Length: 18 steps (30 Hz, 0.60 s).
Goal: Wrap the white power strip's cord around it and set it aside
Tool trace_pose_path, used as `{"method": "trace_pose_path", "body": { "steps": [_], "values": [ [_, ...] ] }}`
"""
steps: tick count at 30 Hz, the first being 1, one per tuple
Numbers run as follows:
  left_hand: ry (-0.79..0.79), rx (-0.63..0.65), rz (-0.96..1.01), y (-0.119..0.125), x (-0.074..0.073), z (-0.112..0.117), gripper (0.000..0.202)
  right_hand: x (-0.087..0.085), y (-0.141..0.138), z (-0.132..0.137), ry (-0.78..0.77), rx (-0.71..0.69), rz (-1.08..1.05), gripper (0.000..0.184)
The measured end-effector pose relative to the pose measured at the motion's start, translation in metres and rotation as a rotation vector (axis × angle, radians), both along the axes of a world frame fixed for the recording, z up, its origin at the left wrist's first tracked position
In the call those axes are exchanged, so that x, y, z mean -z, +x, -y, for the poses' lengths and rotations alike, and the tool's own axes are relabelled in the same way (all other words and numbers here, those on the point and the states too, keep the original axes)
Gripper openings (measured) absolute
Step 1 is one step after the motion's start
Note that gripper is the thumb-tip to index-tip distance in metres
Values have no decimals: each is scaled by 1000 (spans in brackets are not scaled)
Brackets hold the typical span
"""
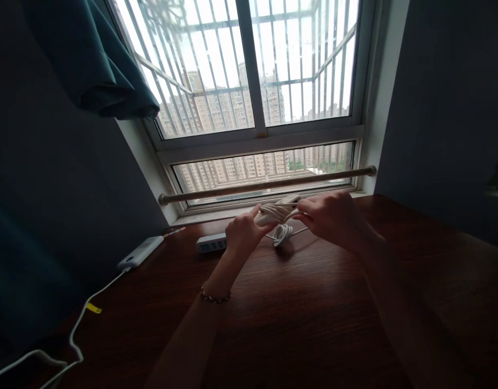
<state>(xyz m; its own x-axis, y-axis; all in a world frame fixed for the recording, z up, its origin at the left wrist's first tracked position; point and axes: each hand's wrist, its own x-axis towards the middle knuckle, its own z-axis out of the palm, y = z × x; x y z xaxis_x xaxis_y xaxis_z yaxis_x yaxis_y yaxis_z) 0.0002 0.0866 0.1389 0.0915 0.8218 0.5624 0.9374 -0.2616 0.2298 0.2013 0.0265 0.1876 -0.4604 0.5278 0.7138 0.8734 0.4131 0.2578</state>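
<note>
Above the far side of the table, my left hand is closed around one end of a bundle of white cable. Several loops of it lie side by side, with a pale flat part showing among them. The fingers of my right hand pinch the cable at the bundle's right end. Just below and behind the hands sits a smaller coil of white cable, a strand running out to its right. A white power strip lies left of my left hand, which partly covers it.
A second white power strip lies at the table's left edge, its cord with a yellow tag running toward me. The brown wooden table reaches a barred window with a horizontal rail. A teal curtain hangs upper left.
</note>
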Motion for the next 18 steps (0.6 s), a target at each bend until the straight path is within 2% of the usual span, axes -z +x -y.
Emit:
{"method": "trace_pose_path", "body": {
  "steps": [3, 7, 11, 14, 18],
  "values": [
    [18, 127, -209, 1, -6, 9, 69, -1, -1, 4, -29, -87, 15, 26],
    [2, 398, -363, -5, -17, 21, 65, -6, 1, 14, -94, -204, -6, 24],
    [16, 586, -498, -8, -31, 39, 59, -9, 2, 22, -184, -359, -71, 22],
    [-3, 726, -492, -7, -40, 54, 51, -11, 7, 21, -258, -515, -173, 17],
    [-54, 965, -301, -4, -47, 71, 44, -11, 9, 17, -392, -737, -376, 14]
  ]
}}
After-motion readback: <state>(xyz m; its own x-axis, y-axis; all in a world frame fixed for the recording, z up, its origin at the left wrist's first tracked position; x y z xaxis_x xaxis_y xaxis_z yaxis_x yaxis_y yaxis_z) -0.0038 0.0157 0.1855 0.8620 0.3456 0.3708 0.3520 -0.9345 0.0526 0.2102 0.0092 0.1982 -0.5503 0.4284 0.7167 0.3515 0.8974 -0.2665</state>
